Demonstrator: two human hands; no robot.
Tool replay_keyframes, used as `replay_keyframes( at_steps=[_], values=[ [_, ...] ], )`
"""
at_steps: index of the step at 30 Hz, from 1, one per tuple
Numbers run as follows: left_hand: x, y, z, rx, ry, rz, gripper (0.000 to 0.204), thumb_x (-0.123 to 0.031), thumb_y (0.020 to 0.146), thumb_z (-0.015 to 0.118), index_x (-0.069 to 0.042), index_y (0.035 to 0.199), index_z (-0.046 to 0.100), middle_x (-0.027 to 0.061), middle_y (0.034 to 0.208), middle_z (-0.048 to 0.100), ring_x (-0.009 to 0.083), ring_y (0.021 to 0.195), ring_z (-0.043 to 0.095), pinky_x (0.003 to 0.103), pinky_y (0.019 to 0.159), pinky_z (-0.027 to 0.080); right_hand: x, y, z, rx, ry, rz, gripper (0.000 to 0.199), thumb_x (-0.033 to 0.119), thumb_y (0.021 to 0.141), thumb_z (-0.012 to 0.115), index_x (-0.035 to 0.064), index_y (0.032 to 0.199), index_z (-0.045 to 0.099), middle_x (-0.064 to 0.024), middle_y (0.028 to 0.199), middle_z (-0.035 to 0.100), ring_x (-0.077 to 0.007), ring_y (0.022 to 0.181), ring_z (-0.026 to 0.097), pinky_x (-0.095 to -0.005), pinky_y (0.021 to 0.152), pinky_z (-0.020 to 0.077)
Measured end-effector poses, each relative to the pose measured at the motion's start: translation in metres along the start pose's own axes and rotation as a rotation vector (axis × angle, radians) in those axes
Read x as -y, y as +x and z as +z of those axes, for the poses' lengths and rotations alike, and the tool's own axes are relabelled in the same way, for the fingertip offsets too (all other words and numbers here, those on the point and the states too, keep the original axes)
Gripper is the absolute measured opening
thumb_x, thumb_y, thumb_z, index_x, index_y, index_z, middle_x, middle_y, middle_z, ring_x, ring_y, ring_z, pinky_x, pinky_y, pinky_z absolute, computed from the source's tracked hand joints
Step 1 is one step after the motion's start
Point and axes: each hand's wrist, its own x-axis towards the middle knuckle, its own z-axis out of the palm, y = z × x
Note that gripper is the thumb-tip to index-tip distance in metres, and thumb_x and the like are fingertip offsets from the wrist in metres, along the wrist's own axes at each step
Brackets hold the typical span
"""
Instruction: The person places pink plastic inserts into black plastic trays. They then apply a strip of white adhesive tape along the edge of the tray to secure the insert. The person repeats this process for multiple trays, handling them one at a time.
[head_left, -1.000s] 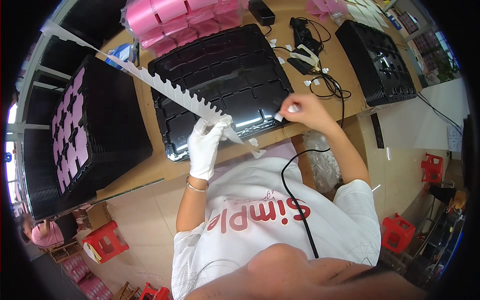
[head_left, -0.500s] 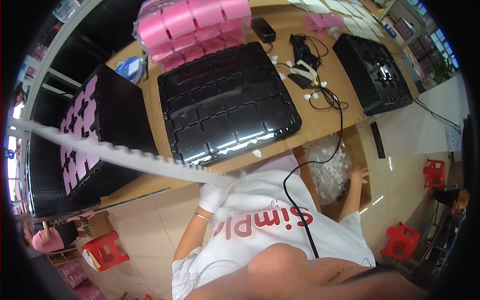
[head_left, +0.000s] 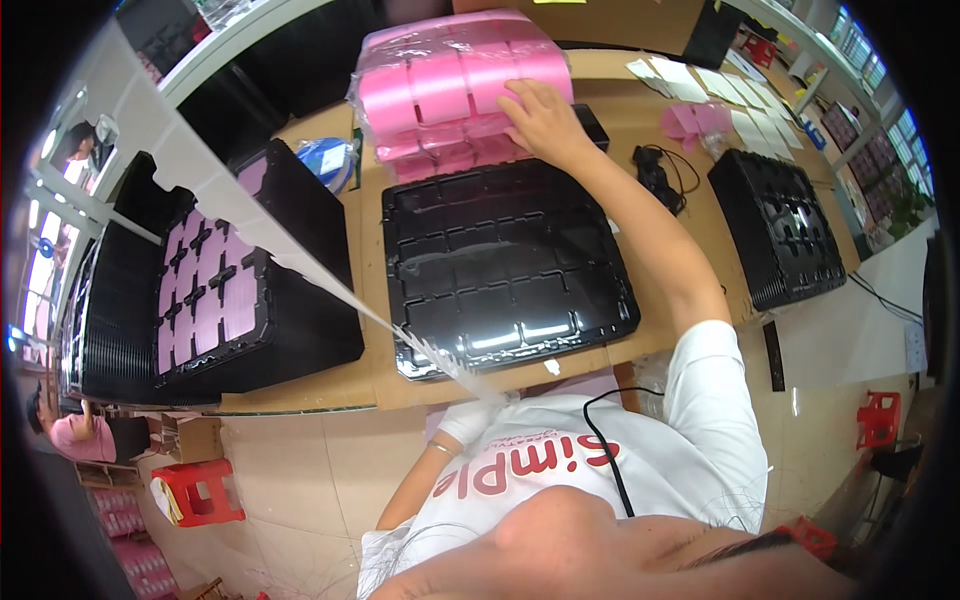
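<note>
On the table [head_left: 618, 95], a tray [head_left: 515, 265] lies between a tray stack [head_left: 315, 330] on the left and another stack [head_left: 785, 225] on the right, with rolls [head_left: 435, 90] behind it, the right hand [head_left: 540, 118] over them, and the left hand [head_left: 470, 420] before it, holding a strip [head_left: 190, 160] slanting leftward.

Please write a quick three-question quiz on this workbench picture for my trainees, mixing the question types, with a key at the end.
1. Multiple choice: where are the fingers of the right hand?
A) At the red stool
B) At the pink rolls
C) At the paper sheets

2. True or false: the right hand wears a white glove.

3. Short answer: which hand holds the pale toothed strip?

Key:
1. B
2. False; it is bare.
3. The left hand.
</note>
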Motion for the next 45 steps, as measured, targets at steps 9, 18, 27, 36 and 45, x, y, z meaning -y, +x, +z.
replay_keyframes(
  at_steps=[9,18,27,36,45],
  values=[
    [-0.077,-0.093,-0.129,0.004,0.265,-0.069,0.045,-0.047,0.088,0.063,-0.011,0.115,0.069,0.0132,0.1,0.072,0.031,0.087,0.07,0.038,0.079,0.055,-0.015,0.033,0.048,0.263,0.164,-0.019,0.02,0.013,0.074,0.066,0.008,0.091,0.056,-0.0075,0.094,0.056,-0.0245,0.091,0.057,-0.0345,0.078,0.0471],
    [-0.11,-0.117,-0.205,-0.158,-0.119,-0.319,0.045,-0.046,0.082,0.074,-0.003,0.094,0.073,0.0136,0.086,0.073,0.0242,0.078,0.071,0.032,0.075,0.055,-0.026,0.032,0.054,0.298,0.264,-0.075,0.024,0.015,0.074,0.066,0.0071,0.096,0.061,-0.0079,0.094,0.059,-0.0277,0.091,0.058,-0.0433,0.076,0.0497],
    [-0.117,-0.014,-0.252,-0.922,-0.12,-0.001,0.025,-0.022,0.09,0.073,0.001,0.081,0.068,0.0028,0.067,0.065,0.0055,0.058,0.052,0.023,0.054,0.042,-0.025,0.052,0.043,0.245,0.169,-0.086,0.028,0.015,0.076,0.07,0.0058,0.1,0.058,-0.0068,0.099,0.056,-0.0272,0.096,0.055,-0.0382,0.08,0.0474],
    [-0.106,0.057,-0.28,-0.931,-0.15,0.138,0.028,-0.024,0.092,0.071,0.002,0.082,0.066,0.0002,0.068,0.063,0.0041,0.061,0.052,0.022,0.057,0.042,-0.038,0.03,0.058,0.307,0.315,-0.027,0.023,0.018,0.075,0.068,0.0069,0.093,0.059,-0.0066,0.095,0.057,-0.024,0.097,0.056,-0.0377,0.079,0.0476],
    [-0.153,0.082,-0.293,-0.874,0.056,0.099,0.03,-0.033,0.091,0.068,-0.004,0.083,0.07,0.0109,0.071,0.067,0.023,0.063,0.064,0.033,0.062,0.05,-0.026,0.04,0.041,0.28,0.084,-0.237,0.031,0.013,0.07,0.072,0.0068,0.097,0.057,-0.006,0.096,0.057,-0.0253,0.094,0.056,-0.0351,0.077,0.0453]
  ],
)
